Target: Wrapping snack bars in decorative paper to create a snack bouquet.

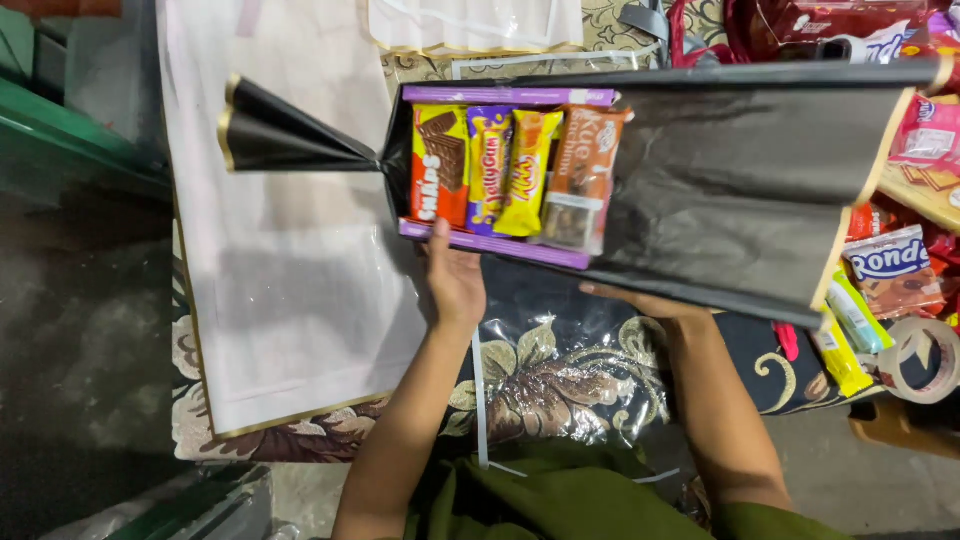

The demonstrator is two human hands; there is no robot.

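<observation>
A bundle of 4 snack packets (pixel 515 172), framed by 2 purple bars and wrapped in black paper (pixel 740 190), was seen at 12 o'clock from both hands. The bundle's long axis was laid from 9 o'clock to 3 o'clock, with the paper pinched to a twisted neck toward 9 o'clock and flared wide toward 3 o'clock. The left hand (pixel 455 280) was pressed flat, fingers together, against the lower purple bar (pixel 495 246), directly under the packets, and was the nearer hand to them. The right hand (pixel 640 300) was laid along the lower edge of the black paper, toward 3 o'clock of the left; its fingers were partly hidden beneath the sheet, so its grip could not be told. A white sheet (pixel 290 290) was spread at 9 o'clock, and loose snacks (pixel 895 270) and a tape roll (pixel 925 358) were lying at 3 o'clock.
</observation>
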